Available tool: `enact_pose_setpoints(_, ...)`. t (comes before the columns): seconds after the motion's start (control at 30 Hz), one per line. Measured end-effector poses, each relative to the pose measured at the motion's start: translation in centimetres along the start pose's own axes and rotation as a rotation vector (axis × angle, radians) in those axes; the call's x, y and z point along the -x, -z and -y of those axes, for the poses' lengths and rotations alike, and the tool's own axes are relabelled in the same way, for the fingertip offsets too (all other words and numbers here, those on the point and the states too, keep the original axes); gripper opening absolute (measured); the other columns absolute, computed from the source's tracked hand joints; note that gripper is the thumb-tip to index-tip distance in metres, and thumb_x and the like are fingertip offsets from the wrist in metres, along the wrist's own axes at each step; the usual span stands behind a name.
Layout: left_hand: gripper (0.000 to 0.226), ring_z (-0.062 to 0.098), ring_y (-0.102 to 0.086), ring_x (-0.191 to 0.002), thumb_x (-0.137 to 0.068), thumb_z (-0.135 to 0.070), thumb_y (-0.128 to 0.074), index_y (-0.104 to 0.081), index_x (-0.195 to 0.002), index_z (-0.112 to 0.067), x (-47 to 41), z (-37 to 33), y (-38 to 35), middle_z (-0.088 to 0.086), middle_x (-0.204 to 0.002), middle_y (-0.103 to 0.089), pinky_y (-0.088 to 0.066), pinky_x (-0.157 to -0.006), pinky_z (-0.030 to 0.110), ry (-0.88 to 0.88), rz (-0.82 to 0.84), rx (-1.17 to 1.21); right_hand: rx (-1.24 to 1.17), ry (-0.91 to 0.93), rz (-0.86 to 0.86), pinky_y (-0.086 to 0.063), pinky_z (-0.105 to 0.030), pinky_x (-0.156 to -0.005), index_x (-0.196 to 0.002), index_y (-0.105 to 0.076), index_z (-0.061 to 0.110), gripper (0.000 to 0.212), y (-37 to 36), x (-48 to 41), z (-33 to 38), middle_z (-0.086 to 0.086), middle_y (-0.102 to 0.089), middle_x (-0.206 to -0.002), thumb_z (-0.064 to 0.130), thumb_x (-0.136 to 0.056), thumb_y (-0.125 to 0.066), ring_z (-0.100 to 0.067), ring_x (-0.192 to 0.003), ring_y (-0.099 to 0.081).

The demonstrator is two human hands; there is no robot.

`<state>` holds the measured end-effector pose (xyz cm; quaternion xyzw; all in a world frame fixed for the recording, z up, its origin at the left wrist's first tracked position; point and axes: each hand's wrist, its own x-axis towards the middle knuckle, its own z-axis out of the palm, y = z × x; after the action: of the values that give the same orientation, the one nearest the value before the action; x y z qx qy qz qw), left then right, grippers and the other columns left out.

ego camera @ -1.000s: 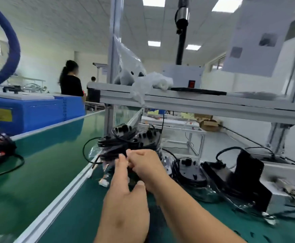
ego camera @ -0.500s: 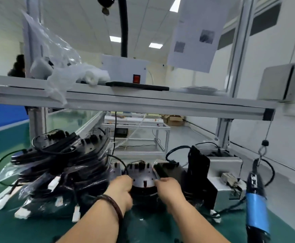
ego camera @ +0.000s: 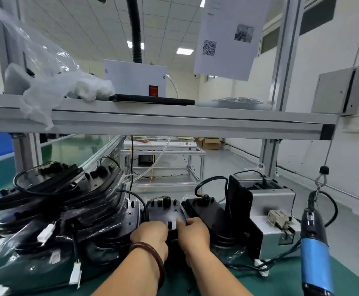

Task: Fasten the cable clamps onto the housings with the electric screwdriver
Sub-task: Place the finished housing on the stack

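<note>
Both your hands are on the black housing (ego camera: 164, 211) at the front of the desk (ego camera: 285, 283). Your left hand (ego camera: 149, 235) curls over its near edge. Your right hand (ego camera: 194, 233) grips beside it, forefinger laid along the top, likely to steady it for fastening. The electric screwdriver (ego camera: 315, 251) hangs untouched at your right, near enough to grab. Bagged housings (ego camera: 52, 212) are stacked at your left, presumably waiting their turn. No cable clamp can be made out for certain.

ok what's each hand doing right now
Left hand: grips the near edge of the black housing.
Right hand: holds the same housing, forefinger laid on top.
</note>
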<state>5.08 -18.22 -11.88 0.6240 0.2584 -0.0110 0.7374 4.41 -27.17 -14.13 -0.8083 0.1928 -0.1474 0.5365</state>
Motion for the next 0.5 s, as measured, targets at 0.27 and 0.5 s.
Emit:
enact_pose_setpoints(0.27,0.064,0.038,-0.048,-0.115,-0.081,-0.009,-0.066,-0.035,-0.136,-0.004,2.0,-0.2,-0.7,0.024,-0.137,-0.039,-0.046,-0.093,0.038,-0.125,-0.163,-0.191,-0.182,-0.202,0.01,-0.028,-0.026,-0.048,-0.054,-0.032,0.015,0.038,0.0,-0.4,0.3,-0.001,-0.033,-0.05,0.011,-0.085,-0.055,-0.019,-0.049,-0.033)
enact_pose_setpoints(0.5,0.038,0.033,-0.054,-0.094,-0.077,-0.019,-0.061,-0.056,-0.115,-0.018,4.1,-1.1,-0.8,0.013,-0.122,-0.044,-0.044,-0.076,0.031,-0.455,-0.11,-0.432,-0.581,-0.353,0.119,-0.048,-0.04,-0.065,-0.091,-0.063,-0.006,0.015,0.6,0.0,0.8,-0.02,-0.063,-0.081,0.005,-0.084,-0.056,-0.029,-0.071,-0.057)
